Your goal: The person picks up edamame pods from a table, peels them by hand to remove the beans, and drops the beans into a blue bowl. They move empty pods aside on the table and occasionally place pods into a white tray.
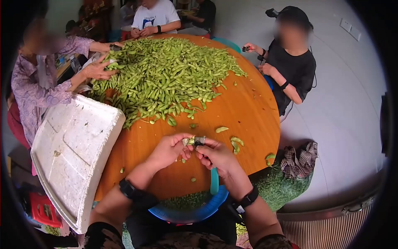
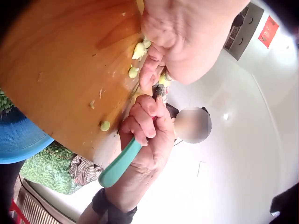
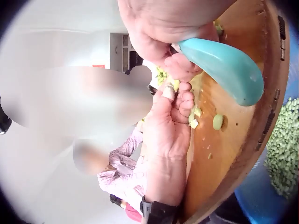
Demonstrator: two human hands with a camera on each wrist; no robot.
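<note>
Over the near part of the round table, my left hand point(image 1: 171, 150) pinches a green pod point(image 1: 191, 141) between thumb and fingers. My right hand point(image 1: 219, 156) meets it from the right, its fingers curled round a tool with a turquoise handle point(image 1: 214, 181). In the left wrist view the handle point(image 2: 120, 165) sticks out below the right hand's curled fingers. The right wrist view has the left thumb and fingers close together at a pale green bean point(image 3: 176, 85); the tool's tip is mostly hidden by the hands. Loose beans point(image 3: 218, 122) lie on the wood below.
A large heap of pods point(image 1: 166, 74) covers the table's far side. At the left leans a white foam lid point(image 1: 78, 153). Below the near edge sits a blue basin point(image 1: 186, 213) of shelled beans. People sit at the left, right and far side. A full green bag point(image 1: 286, 189) stands at the right.
</note>
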